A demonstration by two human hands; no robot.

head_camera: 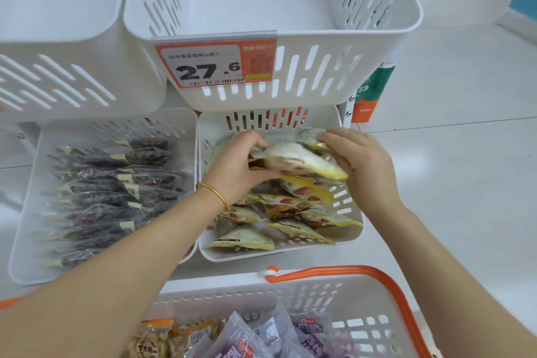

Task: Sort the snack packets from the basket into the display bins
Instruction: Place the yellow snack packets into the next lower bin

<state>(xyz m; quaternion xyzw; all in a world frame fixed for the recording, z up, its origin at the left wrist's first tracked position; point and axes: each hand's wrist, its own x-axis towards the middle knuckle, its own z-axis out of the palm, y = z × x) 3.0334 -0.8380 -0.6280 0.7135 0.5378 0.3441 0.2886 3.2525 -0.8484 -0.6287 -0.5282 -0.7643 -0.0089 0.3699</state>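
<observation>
Both my hands hold a bunch of yellow-edged snack packets (299, 158) over the lower right display bin (353, 234). My left hand (238, 166), with a gold bangle at the wrist, grips the bunch from the left. My right hand (363, 163) curls round its right end. More yellow packets (293, 212) lie piled in that bin under the bunch. The white shopping basket (290, 296) with an orange handle stands at the bottom, holding purple packets (255, 337) and orange-brown packets (162, 337).
The lower left bin (26, 212) is full of dark packets (116, 195). Above hang two white bins, the middle one (319, 38) bare inside, with an orange price tag (215, 65) reading 27.6. A white floor stretches to the right, with a green-orange carton (372, 90) beside the rack.
</observation>
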